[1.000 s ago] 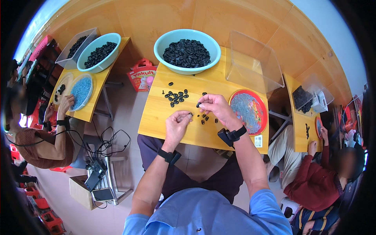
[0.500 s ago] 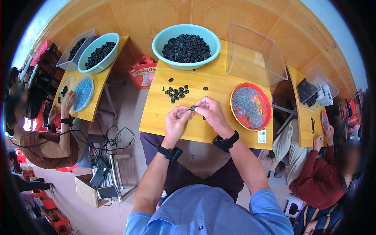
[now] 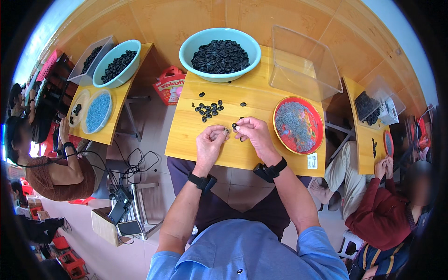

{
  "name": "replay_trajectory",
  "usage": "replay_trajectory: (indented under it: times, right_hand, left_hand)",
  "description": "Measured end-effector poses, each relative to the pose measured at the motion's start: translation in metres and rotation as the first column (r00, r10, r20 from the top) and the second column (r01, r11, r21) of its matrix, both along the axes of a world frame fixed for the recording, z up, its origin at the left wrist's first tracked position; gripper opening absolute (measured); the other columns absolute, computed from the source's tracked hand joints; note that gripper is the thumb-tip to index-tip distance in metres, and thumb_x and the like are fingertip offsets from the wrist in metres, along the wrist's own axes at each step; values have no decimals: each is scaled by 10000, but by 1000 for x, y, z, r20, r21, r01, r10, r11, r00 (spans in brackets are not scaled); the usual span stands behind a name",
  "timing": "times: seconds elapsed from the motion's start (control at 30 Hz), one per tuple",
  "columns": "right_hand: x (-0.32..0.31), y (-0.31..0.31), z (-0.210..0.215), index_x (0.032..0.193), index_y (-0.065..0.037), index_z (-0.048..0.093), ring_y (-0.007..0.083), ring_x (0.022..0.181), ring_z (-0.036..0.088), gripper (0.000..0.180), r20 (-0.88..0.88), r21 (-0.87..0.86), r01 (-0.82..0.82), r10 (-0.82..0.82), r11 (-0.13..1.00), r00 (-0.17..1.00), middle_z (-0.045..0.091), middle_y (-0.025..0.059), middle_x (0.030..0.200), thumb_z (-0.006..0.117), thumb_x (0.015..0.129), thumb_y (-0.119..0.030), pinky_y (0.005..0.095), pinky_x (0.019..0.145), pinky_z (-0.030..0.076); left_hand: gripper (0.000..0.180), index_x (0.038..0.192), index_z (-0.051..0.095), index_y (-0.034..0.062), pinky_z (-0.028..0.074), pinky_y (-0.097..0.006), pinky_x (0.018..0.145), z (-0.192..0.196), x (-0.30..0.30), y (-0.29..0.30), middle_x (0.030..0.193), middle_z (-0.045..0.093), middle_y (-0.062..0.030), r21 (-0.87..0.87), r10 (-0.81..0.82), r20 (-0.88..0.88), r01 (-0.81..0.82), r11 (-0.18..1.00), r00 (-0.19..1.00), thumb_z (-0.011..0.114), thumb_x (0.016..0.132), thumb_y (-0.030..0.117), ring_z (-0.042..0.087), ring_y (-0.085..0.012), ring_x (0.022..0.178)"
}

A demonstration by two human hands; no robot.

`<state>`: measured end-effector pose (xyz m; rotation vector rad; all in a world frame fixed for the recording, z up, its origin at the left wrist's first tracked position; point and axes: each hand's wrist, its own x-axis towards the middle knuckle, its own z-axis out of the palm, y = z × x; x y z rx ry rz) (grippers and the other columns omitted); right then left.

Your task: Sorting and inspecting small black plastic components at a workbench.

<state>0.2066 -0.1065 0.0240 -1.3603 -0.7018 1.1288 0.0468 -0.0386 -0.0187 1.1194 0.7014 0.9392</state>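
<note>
Over the front half of the yellow table (image 3: 186,135), my right hand (image 3: 255,136) pinches a small black oval piece (image 3: 234,126) between thumb and fingertips. Just to its left, my left hand (image 3: 211,142) is closed in a pinch around something tiny by the fingertips, too small to name. The two hands are slightly apart. Partly under my right fingers lies another dark piece, mostly hidden. Beyond my left hand sits a loose group of black oval pieces (image 3: 207,110), with a single black oval piece (image 3: 243,104) off to the right.
A pale turquoise basin (image 3: 185,59) full of black pieces stands at the back. A clear plastic box (image 3: 303,65) is at the back right. Right of my hand is a red round tray (image 3: 279,134) of small silvery bits. Co-workers sit at tables on both sides.
My hands have drawn apart from where their fingertips met. The black oval piece now shows in my right fingers. On the left, a co-worker's hand has pulled back from the trays.
</note>
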Motion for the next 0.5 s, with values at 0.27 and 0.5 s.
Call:
replay_trajectory:
  times: [0.27,0.5]
  right_hand:
    - [-6,1,-3,1010,-5,644,149,742,682,188,14,-18,11,-10,1000,1000,718,92,882,679,880,-136,262,654,477]
    - [-8,2,-1,1006,-5,638,135,725,682,158,76,-34,15,-12,999,997,716,77,860,666,885,-103,252,638,471]
  left_hand:
    - [156,1054,625,-52,513,-202,672,2,0,-1,863,707,-84,4,6,-36,-6,1000,999,661,909,-6,662,-95,741]
    - [160,1053,623,-58,514,-200,676,2,0,-1,855,706,-86,17,11,-45,-10,1000,999,664,908,-5,660,-93,740]
